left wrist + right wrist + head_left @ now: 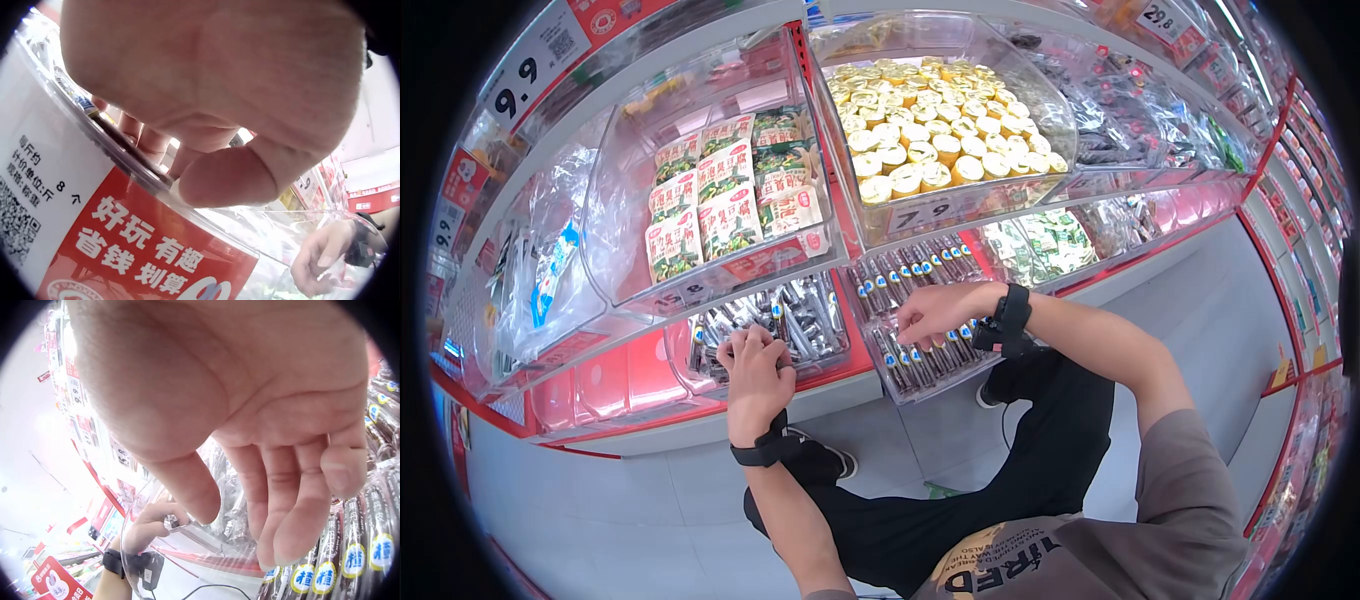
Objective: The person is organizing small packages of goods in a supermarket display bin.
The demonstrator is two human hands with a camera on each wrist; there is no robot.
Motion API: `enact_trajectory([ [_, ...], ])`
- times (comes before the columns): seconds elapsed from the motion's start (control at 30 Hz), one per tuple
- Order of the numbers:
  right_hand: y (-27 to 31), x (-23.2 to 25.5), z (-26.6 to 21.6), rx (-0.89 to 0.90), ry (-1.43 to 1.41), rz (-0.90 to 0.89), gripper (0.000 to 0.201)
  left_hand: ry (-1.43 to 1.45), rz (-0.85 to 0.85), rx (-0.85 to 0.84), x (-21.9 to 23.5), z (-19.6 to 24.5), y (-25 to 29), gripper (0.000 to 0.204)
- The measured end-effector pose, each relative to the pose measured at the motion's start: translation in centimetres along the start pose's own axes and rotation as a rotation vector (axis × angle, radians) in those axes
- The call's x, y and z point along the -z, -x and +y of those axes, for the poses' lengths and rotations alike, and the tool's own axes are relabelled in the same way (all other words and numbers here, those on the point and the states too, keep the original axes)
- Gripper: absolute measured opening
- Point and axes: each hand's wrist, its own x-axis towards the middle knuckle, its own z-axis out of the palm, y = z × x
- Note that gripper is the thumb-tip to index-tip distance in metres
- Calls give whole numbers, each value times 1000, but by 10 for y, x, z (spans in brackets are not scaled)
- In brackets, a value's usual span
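My left hand [757, 372] reaches over the front of a clear bin [144, 178] of silver-and-dark wrapped packets [805, 315]. Its thumb lies along the bin's rim in the left wrist view, while the other fingertips are partly hidden behind that rim; I cannot tell whether they hold a packet. My right hand [945, 312] hovers over the neighbouring bin of dark wrapped snack sticks [325, 578] with round blue-and-white labels. Its fingers [284, 512] bend loosely, the thumb stands apart, and nothing is between them.
Above are clear bins of white-and-green snack pouches [725, 190] and upright yellow rolls [920, 130]. Green-and-white packets [1040, 240] lie to the right of the sticks. A red-edged shelf [615, 385] runs along the front, with price cards [925, 212] on the bins.
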Motion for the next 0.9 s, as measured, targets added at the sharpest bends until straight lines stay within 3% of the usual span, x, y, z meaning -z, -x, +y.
enact_trajectory([
  [0.23,-3,-2,4,7,0,-19,34,83,2,-21,2,-6,-3,7],
  [0.43,0,-1,1,13,-30,2,32,251,165,15,3,-1,-5,10],
  [0.53,2,2,-5,85,-90,79,31,545,364,13,8,13,-8,12],
  [0.63,8,2,-18,266,-122,197,29,1274,516,16,22,33,-9,14],
  [0.67,12,1,-25,339,-124,240,28,1497,489,-113,25,34,-10,16],
  [0.77,18,-14,-46,641,-33,513,32,1989,399,-161,23,45,-15,19],
  [0.9,19,-28,-63,654,-25,500,38,2184,338,-52,9,59,-19,21],
])
